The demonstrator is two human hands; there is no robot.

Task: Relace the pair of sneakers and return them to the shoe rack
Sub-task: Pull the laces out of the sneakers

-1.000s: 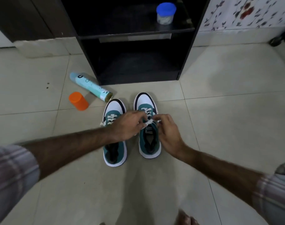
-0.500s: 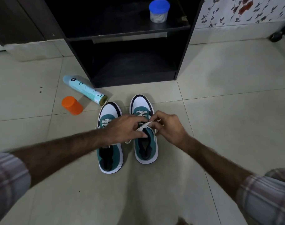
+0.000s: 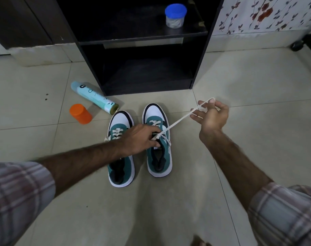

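Two sneakers stand side by side before the rack (image 3: 200,50); right hand (image 3: 212,116) pinches the lace (image 3: 179,120), drawn taut up-right from the right sneaker (image 3: 158,139) — left hand (image 3: 138,139) pinches at its eyelets, nearer.

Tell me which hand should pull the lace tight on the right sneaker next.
The right hand: its fingers already pinch the lace, drawn out taut. The left hand rests on the right sneaker, steadying it.
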